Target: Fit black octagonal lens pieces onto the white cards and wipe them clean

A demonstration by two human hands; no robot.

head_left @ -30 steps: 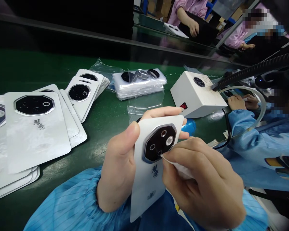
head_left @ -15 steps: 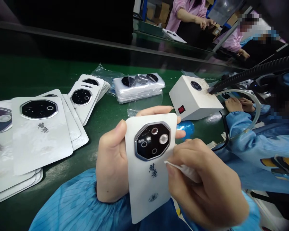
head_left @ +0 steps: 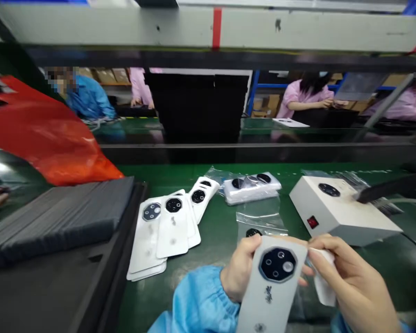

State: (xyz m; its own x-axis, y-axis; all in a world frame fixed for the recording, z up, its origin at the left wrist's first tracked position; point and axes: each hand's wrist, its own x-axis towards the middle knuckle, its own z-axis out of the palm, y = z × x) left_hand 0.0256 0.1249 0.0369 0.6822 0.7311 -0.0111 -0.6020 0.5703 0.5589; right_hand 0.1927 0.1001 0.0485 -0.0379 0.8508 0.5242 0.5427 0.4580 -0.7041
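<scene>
My left hand grips a white phone back cover by its edges, its dark octagonal camera plate facing up. Just to the right of the cover, my right hand pinches a small white wipe, held a little off the cover's top corner. Both hands sit low in the view above the green bench.
Several white covers lie fanned out on the left, a bagged stack behind them. A white box with a red switch stands right. Grey foam sheets and a red bag sit far left. Other people work across the line.
The view has tilted up and pulled back, showing the far benches. The wipe has left the camera plate and now sits beside the cover's top right corner.
</scene>
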